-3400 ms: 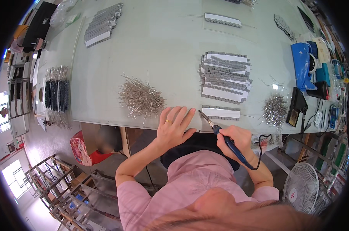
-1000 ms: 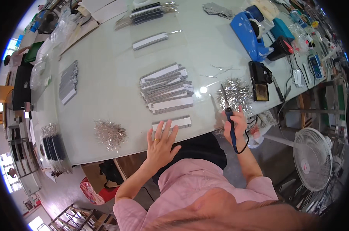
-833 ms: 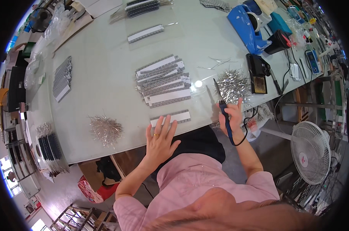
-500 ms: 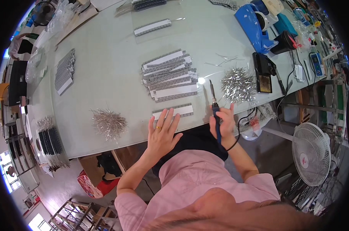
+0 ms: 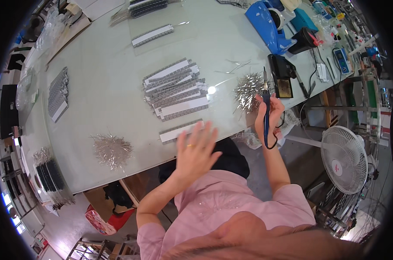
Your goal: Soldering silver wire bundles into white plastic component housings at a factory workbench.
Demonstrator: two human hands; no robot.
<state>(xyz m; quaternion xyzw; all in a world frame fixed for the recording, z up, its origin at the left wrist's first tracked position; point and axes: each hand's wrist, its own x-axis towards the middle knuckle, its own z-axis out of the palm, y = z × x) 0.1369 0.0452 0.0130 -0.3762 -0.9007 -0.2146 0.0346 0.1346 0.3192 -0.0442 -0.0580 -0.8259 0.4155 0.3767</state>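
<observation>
My right hand (image 5: 272, 115) is closed round a dark blue soldering iron (image 5: 266, 123), its metal tip pointing away from me beside a heap of silvery wire pieces (image 5: 247, 92). My left hand (image 5: 195, 154) is spread and slightly blurred near the table's front edge, holding nothing. Its fingertips overlap the right part of a single white and grey strip (image 5: 172, 135); whether they touch it I cannot tell. Just beyond lies a stack of similar strips (image 5: 181, 103). To the left is a second heap of silvery wire pieces (image 5: 111, 151).
A black iron stand with a sponge tray (image 5: 285, 89) sits right of the wire heap. Behind it are a blue tape dispenser (image 5: 270, 30) and a black cup (image 5: 304, 41). More strips (image 5: 59, 94) lie at the left. A white fan (image 5: 344, 160) stands off the table's right side.
My right hand has carried the soldering iron right, toward the stand. The left hand has drawn back from the single strip, with fingers spread wider. The whole view has shifted a little.
</observation>
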